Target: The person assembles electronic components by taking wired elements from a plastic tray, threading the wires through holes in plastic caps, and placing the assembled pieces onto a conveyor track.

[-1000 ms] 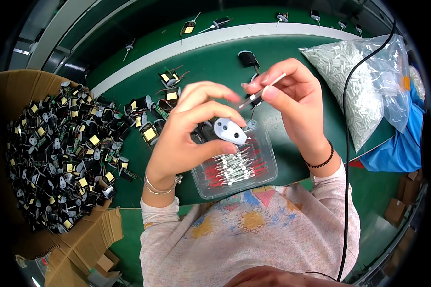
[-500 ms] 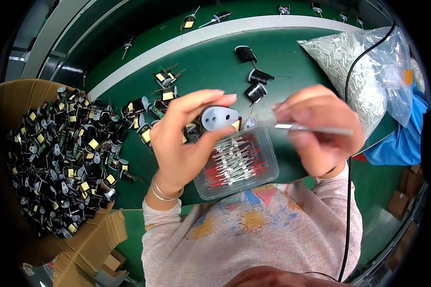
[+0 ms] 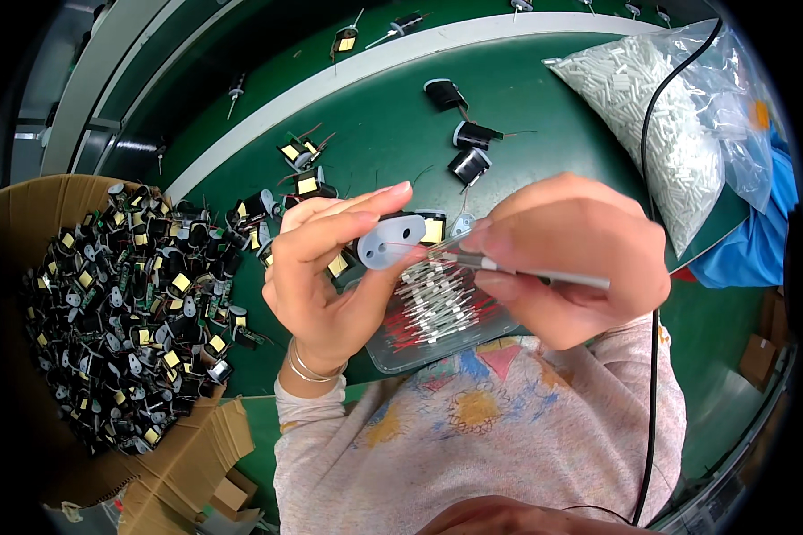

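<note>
My left hand (image 3: 321, 281) pinches a small black part by its sides, its grey teardrop-shaped end cap (image 3: 391, 242) with several holes facing up. My right hand (image 3: 575, 245) is closed around slim silvery tweezers (image 3: 571, 278), whose tips point left at the cap. Fine wire-like strands show between the tips and the cap; whether they enter a hole I cannot tell. Under both hands stands a clear plastic box (image 3: 393, 366) with many thin leaded components (image 3: 437, 308), white in the middle and red at the ends. The right hand covers the box's right side.
On the left a cardboard box (image 3: 58, 189) is heaped with black parts bearing grey caps and yellow pads. More such parts (image 3: 469, 166) lie on the green table (image 3: 366, 125). At right, a clear bag (image 3: 633, 116) of white tubes and a hanging black cable (image 3: 649, 357).
My right hand has moved left with the tweezers, bringing their tips to the cap. The left hand has tilted the capped part and shifted slightly left and down.
</note>
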Demonstrator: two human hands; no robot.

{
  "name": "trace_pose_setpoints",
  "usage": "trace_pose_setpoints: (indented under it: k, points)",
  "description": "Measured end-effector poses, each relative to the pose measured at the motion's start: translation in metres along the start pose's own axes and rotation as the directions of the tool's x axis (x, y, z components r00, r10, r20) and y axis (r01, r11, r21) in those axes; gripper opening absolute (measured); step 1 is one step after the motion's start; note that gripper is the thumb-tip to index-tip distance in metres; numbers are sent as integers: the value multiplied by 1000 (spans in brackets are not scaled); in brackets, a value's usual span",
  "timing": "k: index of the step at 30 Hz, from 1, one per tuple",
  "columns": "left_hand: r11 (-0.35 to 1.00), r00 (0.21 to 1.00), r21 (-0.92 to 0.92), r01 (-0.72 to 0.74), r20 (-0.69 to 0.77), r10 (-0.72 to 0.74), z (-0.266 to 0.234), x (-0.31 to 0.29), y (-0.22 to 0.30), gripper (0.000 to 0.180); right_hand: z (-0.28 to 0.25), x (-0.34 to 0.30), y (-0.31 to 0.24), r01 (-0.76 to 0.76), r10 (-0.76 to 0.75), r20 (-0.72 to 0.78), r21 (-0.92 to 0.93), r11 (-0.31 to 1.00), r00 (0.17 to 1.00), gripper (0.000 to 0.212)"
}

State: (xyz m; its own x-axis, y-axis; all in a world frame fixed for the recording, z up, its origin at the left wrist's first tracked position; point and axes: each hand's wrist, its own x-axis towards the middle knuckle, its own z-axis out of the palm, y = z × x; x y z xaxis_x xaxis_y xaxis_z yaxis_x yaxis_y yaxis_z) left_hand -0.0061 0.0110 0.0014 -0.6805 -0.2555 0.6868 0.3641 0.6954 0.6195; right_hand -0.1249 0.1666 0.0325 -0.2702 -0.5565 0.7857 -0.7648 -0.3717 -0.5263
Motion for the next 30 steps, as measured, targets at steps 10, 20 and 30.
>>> trace_pose_setpoints:
  k: [10, 20, 30]
  points:
    - [996, 999, 78, -40, 9, 39, 1, 1, 2, 40, -4, 4, 8, -85, 85, 1, 84, 993, 996, 22]
    - [991, 999, 125, -42, -13, 44, 0, 0, 2, 41, 2, -5, 3, 39, -40, -57, -19, 999, 998, 29]
    - [979, 998, 198, -50, -18, 55, -1, -1, 3, 47, 5, -8, 4, 241, -246, -17, -136, 961, 969, 27]
